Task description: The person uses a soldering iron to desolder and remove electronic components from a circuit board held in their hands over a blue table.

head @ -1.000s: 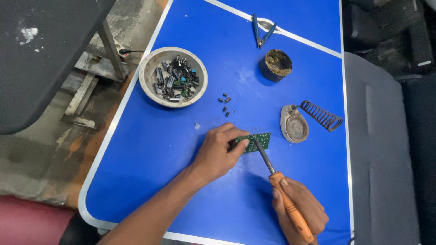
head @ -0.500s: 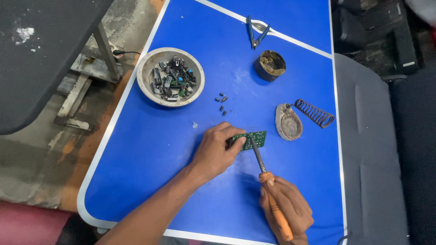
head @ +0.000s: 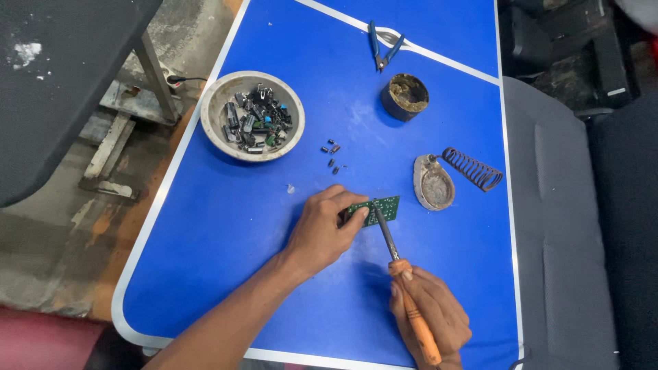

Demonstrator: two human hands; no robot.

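Observation:
My left hand [head: 322, 229] pinches a small green circuit board [head: 382, 207] and holds it against the blue table [head: 226, 226]. My right hand [head: 432, 315] grips the orange handle of a soldering iron [head: 401, 274]. The iron's metal tip rests on the board's near edge, beside my left thumb and fingertips. Part of the board is hidden under my left fingers.
A round bowl [head: 219, 103] of several dark electronic parts stands at the left. A few loose small components [head: 332, 156] lie beyond the board. A soldering iron stand with a coil [head: 452, 175], a dirty round tin [head: 404, 96] and blue-handled cutters [head: 382, 48] sit further back. A grey seat [head: 562, 226] borders the table's right edge.
Both hands stay in place on the board and the iron. The view has shifted slightly, so everything sits a little further left and lower in the picture.

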